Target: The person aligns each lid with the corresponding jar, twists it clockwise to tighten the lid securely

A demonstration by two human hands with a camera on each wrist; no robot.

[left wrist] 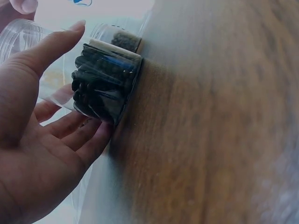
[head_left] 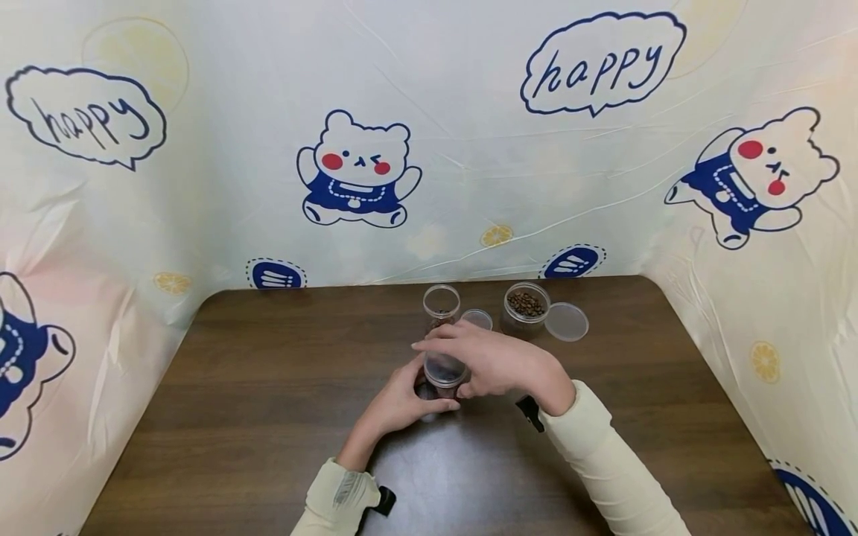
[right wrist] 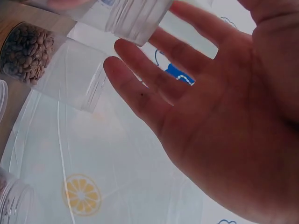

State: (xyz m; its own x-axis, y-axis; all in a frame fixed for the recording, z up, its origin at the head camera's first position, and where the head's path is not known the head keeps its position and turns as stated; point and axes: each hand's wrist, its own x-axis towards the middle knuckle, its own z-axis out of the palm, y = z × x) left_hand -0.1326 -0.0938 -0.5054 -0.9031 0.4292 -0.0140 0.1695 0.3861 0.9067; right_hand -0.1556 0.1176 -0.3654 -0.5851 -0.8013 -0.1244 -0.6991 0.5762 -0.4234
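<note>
A clear jar (left wrist: 105,81) partly filled with dark beans stands upright on the wooden table. My left hand (head_left: 400,398) grips its side, the thumb at the front and the fingers round the other side. Over the jar's top, my right hand (head_left: 492,359) spans the clear lid (head_left: 445,366), fingers at the far side and thumb near its right edge. The right wrist view shows those fingers rather straight beside the ridged rim (right wrist: 133,25); the thumb's contact is hidden there.
Just behind stands an uncapped jar (head_left: 441,299) with brown beans low inside. Right of it, a wider open jar (head_left: 526,313) holds brown beans. A small round lid (head_left: 477,319) and a larger one (head_left: 567,322) lie flat near the table's back edge, before a printed cloth.
</note>
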